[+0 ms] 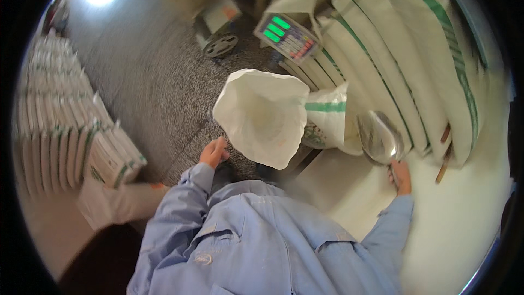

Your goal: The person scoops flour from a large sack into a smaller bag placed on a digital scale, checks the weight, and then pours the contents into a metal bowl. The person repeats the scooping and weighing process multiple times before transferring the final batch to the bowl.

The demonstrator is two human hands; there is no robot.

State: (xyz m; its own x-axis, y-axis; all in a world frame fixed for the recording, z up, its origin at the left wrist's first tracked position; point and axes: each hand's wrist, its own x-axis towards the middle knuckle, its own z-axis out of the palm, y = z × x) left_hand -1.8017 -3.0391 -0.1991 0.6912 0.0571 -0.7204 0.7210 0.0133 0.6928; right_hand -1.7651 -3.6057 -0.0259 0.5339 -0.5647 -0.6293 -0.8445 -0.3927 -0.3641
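Note:
A white woven bag [259, 114] stands before me with its mouth wide and its rim uneven. Pale contents seem to lie deep inside it, too blurred to name. Close to the left side of its rim is my left hand [214, 153], its fingers curled closed; whether they hold anything is hidden. At the right, my right hand [401, 177] grips the handle of a shiny metal scoop [380, 137]. The scoop's bowl is over the edge of a broad mass of white material [436, 213], with what it carries not clear.
A scale display [288, 35] with green digits stands behind the bag. Full white sacks with green stripes [404, 65] lean at the right, brown sticks [445, 161] by them. More stacked sacks [60, 114] fill the left. A grey device [218, 24] rests on the speckled floor.

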